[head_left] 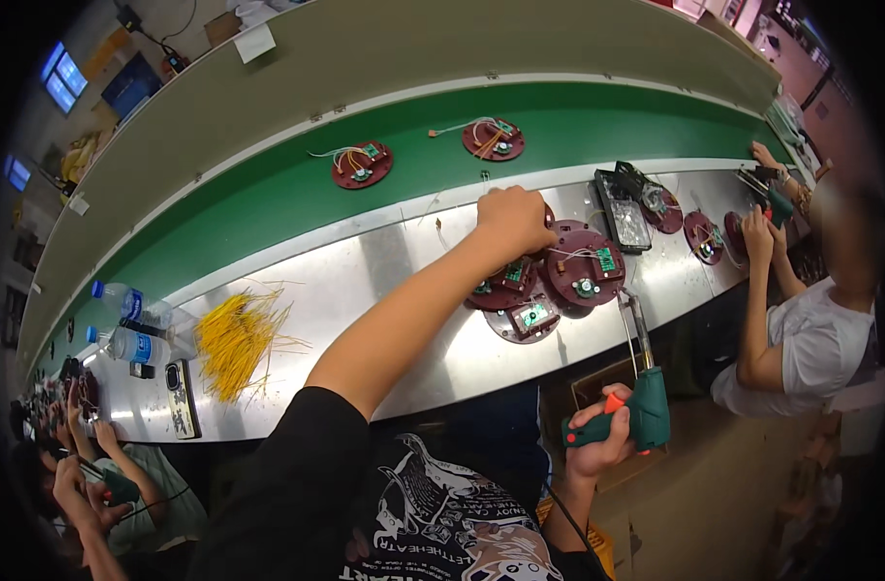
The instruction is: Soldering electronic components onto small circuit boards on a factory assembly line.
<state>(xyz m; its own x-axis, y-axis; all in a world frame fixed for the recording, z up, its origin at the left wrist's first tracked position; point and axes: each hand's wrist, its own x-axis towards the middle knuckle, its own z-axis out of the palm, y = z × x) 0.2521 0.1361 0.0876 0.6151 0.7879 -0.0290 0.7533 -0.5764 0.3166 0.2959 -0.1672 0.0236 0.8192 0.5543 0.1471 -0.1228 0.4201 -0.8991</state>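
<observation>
My left hand [516, 219] reaches over a cluster of dark red round plates, its fingers curled down beside a plate edge; what they hold, if anything, is hidden. Just right of it lies a dark red plate [568, 283] with a small green circuit board and white wires. Another dark red plate [498, 290] is partly under my left wrist, and a paler round plate [522, 331] with a board lies in front. Below the bench edge, my right hand [602, 438] is wrapped round a green soldering gun [649, 412] with a red trigger. Its metal tip points up toward the plates.
A bundle of yellow wires [234, 344], a phone [181, 399] and plastic bottles [137, 346] occupy the bench's left. Two wired plates [362, 165] rest on the green strip behind. A black tray [624, 213] stands right of the cluster. Co-workers sit at both sides.
</observation>
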